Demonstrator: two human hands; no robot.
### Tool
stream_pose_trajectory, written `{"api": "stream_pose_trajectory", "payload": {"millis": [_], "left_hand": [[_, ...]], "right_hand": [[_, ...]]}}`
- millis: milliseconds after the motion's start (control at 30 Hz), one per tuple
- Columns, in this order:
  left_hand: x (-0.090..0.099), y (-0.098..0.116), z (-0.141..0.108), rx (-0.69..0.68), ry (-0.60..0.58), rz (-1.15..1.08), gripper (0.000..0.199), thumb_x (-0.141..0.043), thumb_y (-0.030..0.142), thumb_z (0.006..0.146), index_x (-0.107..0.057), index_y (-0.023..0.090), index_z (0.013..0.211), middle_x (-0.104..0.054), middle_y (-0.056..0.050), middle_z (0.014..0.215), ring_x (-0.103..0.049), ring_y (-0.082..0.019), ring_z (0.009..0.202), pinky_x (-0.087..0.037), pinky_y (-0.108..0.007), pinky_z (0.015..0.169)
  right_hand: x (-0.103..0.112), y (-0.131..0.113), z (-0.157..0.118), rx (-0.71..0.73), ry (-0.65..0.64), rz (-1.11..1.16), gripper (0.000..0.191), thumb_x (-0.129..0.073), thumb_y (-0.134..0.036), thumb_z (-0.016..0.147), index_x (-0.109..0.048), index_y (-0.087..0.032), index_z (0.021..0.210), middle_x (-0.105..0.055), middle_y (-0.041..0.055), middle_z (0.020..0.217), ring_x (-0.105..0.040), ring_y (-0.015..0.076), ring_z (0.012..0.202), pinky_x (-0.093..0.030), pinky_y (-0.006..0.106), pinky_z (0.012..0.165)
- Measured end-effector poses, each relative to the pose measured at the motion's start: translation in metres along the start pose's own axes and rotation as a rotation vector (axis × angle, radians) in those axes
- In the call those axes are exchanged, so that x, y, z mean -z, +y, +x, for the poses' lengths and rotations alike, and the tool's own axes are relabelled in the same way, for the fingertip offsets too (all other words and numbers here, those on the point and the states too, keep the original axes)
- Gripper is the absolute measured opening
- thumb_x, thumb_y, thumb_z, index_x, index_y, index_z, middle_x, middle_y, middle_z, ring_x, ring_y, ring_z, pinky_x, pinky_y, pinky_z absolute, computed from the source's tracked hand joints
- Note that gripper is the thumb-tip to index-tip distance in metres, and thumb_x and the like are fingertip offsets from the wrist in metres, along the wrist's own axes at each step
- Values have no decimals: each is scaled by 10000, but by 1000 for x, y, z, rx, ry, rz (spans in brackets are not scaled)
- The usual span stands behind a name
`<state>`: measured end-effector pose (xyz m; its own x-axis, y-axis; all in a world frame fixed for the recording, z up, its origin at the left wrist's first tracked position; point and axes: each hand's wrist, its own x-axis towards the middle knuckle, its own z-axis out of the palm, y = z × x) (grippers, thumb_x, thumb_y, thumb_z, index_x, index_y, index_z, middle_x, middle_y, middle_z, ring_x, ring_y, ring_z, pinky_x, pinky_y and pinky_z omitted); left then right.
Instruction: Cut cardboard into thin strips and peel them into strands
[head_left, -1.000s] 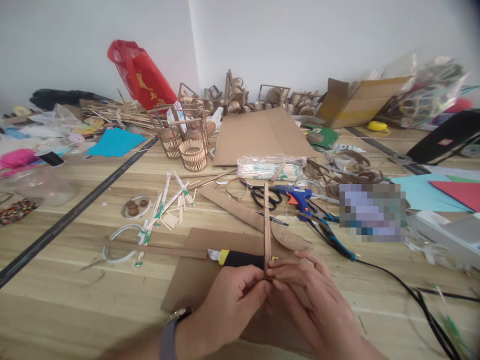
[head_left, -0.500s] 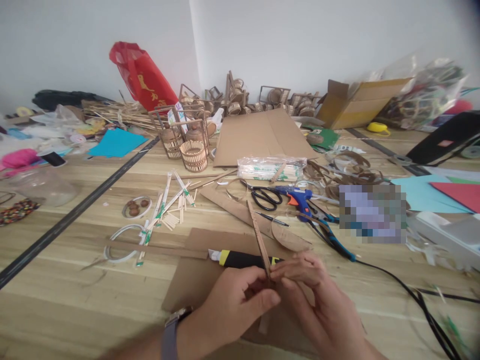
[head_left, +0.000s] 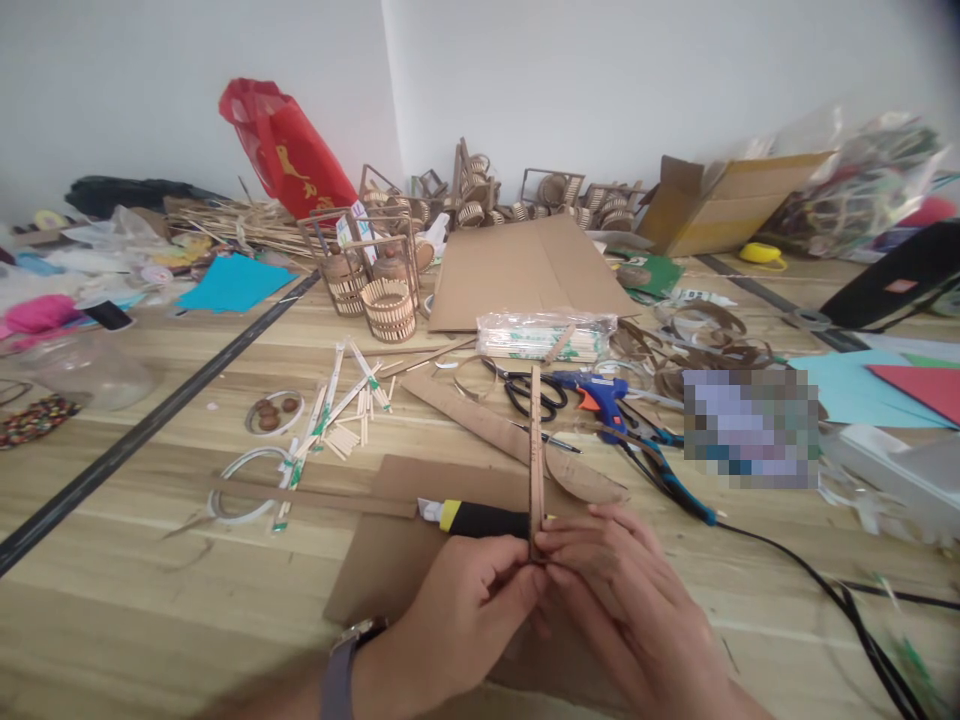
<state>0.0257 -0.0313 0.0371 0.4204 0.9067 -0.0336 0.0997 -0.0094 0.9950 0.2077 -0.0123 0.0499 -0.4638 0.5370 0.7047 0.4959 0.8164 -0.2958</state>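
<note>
Wood-grain worktop [head_left: 112,560], black band [head_left: 187,395] at left; red bag [head_left: 292,160] before pale wall [head_left: 600,70]; cardboard box [head_left: 727,205] right. Near centre, left hand [head_left: 469,610], right hand [head_left: 637,605]: both grips pinched tight on narrow cardboard strip [head_left: 535,450], above flat cardboard sheet [head_left: 367,580]. Strip's lower end hidden by fingers [head_left: 517,592]; utility knife [head_left: 487,519] partly covered; pixelated patch [head_left: 750,430], right, unreadable.

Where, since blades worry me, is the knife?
In the head view, the knife lies below centre, on the cardboard, just beyond the left hand.

This is a craft workshop: a glue gun [head_left: 604,396], scissors [head_left: 562,405] and a cardboard sheet [head_left: 529,275] share a wooden table [head_left: 150,610]. The blurry pile behind seems to be small slatted baskets [head_left: 555,190].
</note>
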Motion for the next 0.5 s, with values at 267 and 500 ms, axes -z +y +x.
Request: {"api": "stream_pose_trajectory", "payload": {"millis": [267, 500], "left_hand": [[4, 4, 1, -95, -43, 212, 416, -441, 393, 979, -633, 146, 705, -676, -58, 689, -611, -151, 644, -387, -213, 576], [-1, -6, 3, 22, -7, -110, 532, -547, 645, 888, -654, 125, 908, -619, -35, 752, -578, -161, 683, -431, -228, 601]], "right_hand": [[2, -3, 0, -227, 24, 102, 98, -494, -191, 961, -559, -258, 932, -714, -31, 793, -691, 137, 741, -519, 282, 715], [-2, -6, 3, -25, 51, 115, 139, -538, -101, 902, -558, -227, 959, -735, 8, 835, -714, 155, 799, -542, 311, 784]]}}
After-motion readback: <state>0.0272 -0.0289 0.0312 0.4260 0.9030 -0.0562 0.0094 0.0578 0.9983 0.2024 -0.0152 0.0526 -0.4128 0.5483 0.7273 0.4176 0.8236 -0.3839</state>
